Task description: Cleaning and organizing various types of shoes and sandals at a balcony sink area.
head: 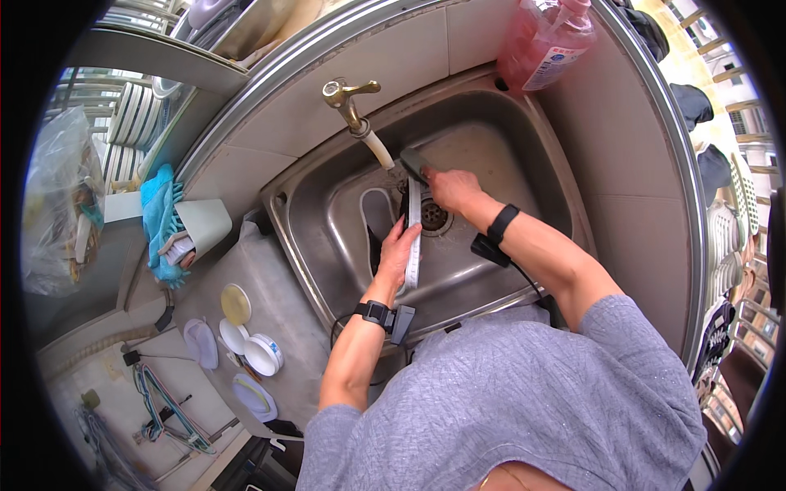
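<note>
Over the stainless steel sink [491, 132], my left hand [396, 248] grips a dark shoe with a white sole [414, 245], turned on its side so the sole's edge faces up. My right hand [453, 189] is closed around a grey-green brush [414, 164], which lies against the far end of the shoe; its bristles are hidden. A second shoe or sandal with a pale rim [376, 199] rests in the basin, left of the held one. The brass tap [354, 116] with a white spout end points down near the brush. The drain [435, 216] shows between my hands.
A bottle of pink liquid [543, 46] stands at the sink's back right corner. Left of the sink are a white bowl [264, 355], a yellow round lid or dish [236, 304], pale slippers [200, 344] and a blue cloth or glove [161, 224] over a holder. Hangers [169, 408] lie lower left.
</note>
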A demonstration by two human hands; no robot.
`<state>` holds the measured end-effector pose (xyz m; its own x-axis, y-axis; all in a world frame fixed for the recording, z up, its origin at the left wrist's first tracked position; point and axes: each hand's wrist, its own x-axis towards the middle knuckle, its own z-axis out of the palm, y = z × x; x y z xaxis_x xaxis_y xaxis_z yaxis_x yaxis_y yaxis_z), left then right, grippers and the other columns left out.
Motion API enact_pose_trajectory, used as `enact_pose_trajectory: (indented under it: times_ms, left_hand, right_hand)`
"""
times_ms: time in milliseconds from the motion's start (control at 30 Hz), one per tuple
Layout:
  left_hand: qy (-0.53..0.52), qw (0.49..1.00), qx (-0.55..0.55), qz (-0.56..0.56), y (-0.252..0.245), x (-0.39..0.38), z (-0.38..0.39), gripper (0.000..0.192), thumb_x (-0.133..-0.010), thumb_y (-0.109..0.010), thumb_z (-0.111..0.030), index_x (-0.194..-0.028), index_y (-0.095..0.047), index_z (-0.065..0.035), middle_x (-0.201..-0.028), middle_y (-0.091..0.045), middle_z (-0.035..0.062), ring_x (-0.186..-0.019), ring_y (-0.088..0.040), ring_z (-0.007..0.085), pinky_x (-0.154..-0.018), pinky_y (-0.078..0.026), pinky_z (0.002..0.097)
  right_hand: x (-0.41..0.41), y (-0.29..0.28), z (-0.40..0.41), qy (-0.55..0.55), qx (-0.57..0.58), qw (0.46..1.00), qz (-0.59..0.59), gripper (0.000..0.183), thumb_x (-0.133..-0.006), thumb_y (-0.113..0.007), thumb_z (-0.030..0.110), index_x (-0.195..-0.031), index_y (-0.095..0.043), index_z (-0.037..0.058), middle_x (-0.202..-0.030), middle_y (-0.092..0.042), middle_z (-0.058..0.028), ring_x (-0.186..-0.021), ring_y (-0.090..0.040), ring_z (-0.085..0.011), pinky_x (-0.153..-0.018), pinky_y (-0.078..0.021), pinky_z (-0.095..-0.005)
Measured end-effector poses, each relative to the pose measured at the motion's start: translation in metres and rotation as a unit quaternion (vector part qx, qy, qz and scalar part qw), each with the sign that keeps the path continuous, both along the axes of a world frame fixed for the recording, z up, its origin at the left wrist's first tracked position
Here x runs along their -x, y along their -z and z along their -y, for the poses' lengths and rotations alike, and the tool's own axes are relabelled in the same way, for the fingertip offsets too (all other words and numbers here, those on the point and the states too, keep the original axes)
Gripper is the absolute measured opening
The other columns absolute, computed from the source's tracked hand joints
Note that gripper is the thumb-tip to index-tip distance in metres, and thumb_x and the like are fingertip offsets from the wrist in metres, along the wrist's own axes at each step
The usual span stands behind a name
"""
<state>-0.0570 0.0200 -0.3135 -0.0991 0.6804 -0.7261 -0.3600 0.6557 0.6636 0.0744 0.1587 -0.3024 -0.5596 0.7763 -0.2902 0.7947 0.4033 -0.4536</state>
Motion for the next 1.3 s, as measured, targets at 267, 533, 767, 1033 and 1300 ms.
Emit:
enact_pose_trajectory:
  times_ms: [267,533,767,1033,1300]
  left_hand:
    - [-0.12,0.962,0.03,0.242,0.02,0.026,0.026,0.047,-0.085,-0.049,-0.038,-0.117,-0.047,-0.003,-0.094,-0.059,0.0134,-0.075,-0.061,0.026,-0.063,-0.054,0.0413]
    - [-0.11,0.89,0.006,0.442,0.001,0.021,0.024,0.054,-0.088,-0.041,-0.043,-0.119,-0.046,0.0012,-0.105,-0.055,0.026,-0.089,-0.058,0.0393,-0.074,-0.051,0.0479]
    - [-0.17,0.886,-0.033,0.429,0.023,0.028,0.053,0.056,-0.089,-0.036,-0.044,-0.118,-0.047,0.0031,-0.109,-0.055,0.0238,-0.095,-0.057,0.0371,-0.078,-0.049,0.0492]
    - [-0.124,0.888,-0.001,0.442,0.002,0.031,0.026,0.061,-0.09,-0.035,-0.044,-0.126,-0.038,0.004,-0.114,-0.05,0.0286,-0.095,-0.056,0.04,-0.076,-0.05,0.0483]
    - [-0.126,0.907,-0.015,0.401,-0.014,0.027,0.023,0.06,-0.091,-0.031,-0.044,-0.127,-0.038,0.0044,-0.113,-0.049,0.0304,-0.093,-0.057,0.0371,-0.073,-0.051,0.0463]
  right_hand:
    - [0.003,-0.036,0.056,-0.09,0.093,0.989,-0.076,0.032,-0.088,-0.041,0.029,-0.117,-0.049,0.0183,-0.082,-0.063,-0.0169,-0.076,-0.061,-0.0346,-0.066,-0.0477,-0.0456]
    - [0.022,0.027,0.018,0.049,0.153,0.987,0.004,0.033,-0.087,-0.041,0.026,-0.116,-0.052,0.0168,-0.095,-0.063,-0.0169,-0.085,-0.061,-0.0332,-0.074,-0.0481,-0.0443]
    - [-0.005,-0.015,0.071,-0.087,0.176,0.98,-0.029,0.035,-0.088,-0.039,0.031,-0.121,-0.047,0.0209,-0.088,-0.063,-0.0166,-0.079,-0.061,-0.0354,-0.07,-0.0479,-0.0453]
    - [-0.004,0.014,0.042,-0.016,0.19,0.981,-0.015,0.036,-0.089,-0.038,0.028,-0.122,-0.045,0.0169,-0.093,-0.062,-0.0171,-0.087,-0.06,-0.0343,-0.073,-0.0471,-0.045]
    - [-0.008,0.003,0.037,-0.038,0.147,0.988,-0.012,0.037,-0.089,-0.037,0.028,-0.124,-0.045,0.0222,-0.091,-0.063,-0.0168,-0.082,-0.061,-0.0345,-0.072,-0.0475,-0.0448]
